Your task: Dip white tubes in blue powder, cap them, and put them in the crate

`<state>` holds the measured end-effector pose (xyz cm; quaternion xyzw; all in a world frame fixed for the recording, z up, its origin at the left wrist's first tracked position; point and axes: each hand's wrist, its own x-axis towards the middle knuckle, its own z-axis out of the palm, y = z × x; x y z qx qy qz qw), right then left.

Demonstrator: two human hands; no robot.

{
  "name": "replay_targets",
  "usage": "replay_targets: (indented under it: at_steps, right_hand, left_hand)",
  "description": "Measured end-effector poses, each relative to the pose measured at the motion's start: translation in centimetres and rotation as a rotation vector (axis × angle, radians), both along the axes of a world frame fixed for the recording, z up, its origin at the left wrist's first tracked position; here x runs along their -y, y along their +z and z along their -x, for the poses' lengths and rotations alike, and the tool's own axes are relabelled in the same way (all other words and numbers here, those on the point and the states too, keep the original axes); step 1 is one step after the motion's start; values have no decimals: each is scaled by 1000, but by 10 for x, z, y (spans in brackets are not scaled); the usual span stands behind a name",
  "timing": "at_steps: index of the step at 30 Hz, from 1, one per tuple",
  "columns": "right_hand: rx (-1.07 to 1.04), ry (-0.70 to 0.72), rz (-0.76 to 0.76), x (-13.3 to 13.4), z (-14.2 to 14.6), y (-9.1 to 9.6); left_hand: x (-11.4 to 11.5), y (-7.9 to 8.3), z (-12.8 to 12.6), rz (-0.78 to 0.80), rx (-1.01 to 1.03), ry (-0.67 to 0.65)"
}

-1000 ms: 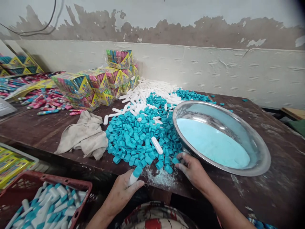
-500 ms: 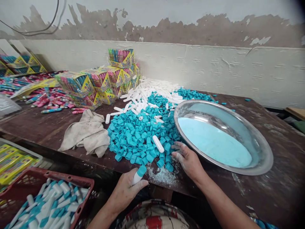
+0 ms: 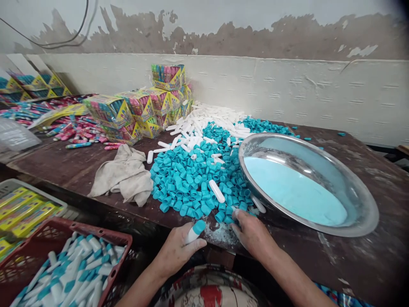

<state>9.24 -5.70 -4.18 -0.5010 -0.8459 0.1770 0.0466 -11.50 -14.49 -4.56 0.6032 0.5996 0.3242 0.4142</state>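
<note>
From my distant seat I took in the brown table [image 3: 64, 164], then the metal basin [image 3: 358, 192] of pale blue powder [image 3: 294, 192], then the heap of teal caps [image 3: 182, 179]. My right hand [image 3: 254, 236] had just shifted nearer my left hand [image 3: 179, 247], baring a white tube [image 3: 258, 204] beside the basin. That put its fingers at the heap's near edge; whether they pinched a cap, I couldn't tell. My left hand gripped a capped tube [image 3: 191, 235], tilted, near the table's front edge.

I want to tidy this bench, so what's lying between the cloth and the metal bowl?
In the head view, a heap of blue caps lies between the cloth and the metal bowl, with a few white tubes on it.
</note>
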Motion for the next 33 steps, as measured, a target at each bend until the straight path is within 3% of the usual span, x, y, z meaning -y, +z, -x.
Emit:
replay_targets:
  at_steps: [5, 9, 17, 25, 29, 33]
  right_hand:
    - [-436, 105, 211, 1, -10, 14]
    - [-494, 247, 416, 5, -10, 33]
    - [-509, 300, 447, 11, -1, 32]
    - [-495, 340, 601, 13, 5, 26]
    - [-445, 333, 539, 14, 8, 26]
    - [-350, 347, 409, 20, 18, 26]
  left_hand:
    - [-1, -1, -5, -6, -67, -66]
    - [0, 0, -10, 43, -166, -119]
    - [1, -1, -14, -15, -153, -211]
    - [-2, -6, -14, 22, -276, -312]
    - [-6, -8, -17, -21, -258, -349]
    - [1, -6, -20, -42, -330, -284]
